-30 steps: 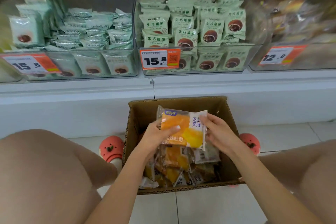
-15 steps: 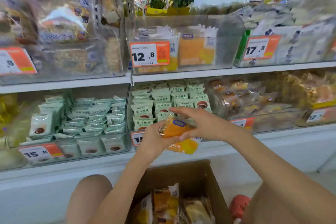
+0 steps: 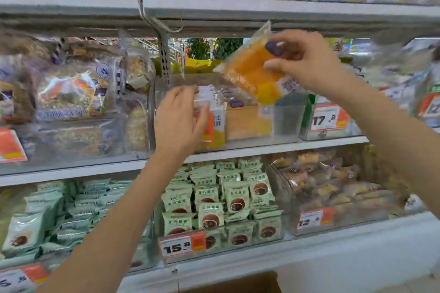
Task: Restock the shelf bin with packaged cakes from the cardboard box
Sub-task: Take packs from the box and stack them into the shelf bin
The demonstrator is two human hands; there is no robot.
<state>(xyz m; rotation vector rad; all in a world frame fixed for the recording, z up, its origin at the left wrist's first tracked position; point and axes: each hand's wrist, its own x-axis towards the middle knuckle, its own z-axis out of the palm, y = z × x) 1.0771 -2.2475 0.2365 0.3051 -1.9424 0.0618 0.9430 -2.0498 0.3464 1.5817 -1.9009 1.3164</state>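
Store shelving: below the clear shelf bin [image 3: 288,116], green packets tagged 15.8 [image 3: 182,246]; beside it, a 17.8 tag [image 3: 325,118]. Left hand [image 3: 177,119] rests open on its front; right hand's [image 3: 309,59] fingers pinch an orange packaged cake [image 3: 247,71] just above it

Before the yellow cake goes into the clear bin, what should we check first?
1. Cake held firmly: ok. The right hand pinches the orange cake packet.
2. Packet over the bin: ok. It hangs tilted above the clear bin.
3. Room in the bin: ok. The bin's right part looks bare; a few packets stand at its left.
4. Bin steadied: cannot tell. The left hand is at the bin's front, but blur hides whether it grips.
5. Same kind of cake inside: ok. The packets in the bin look the same orange.
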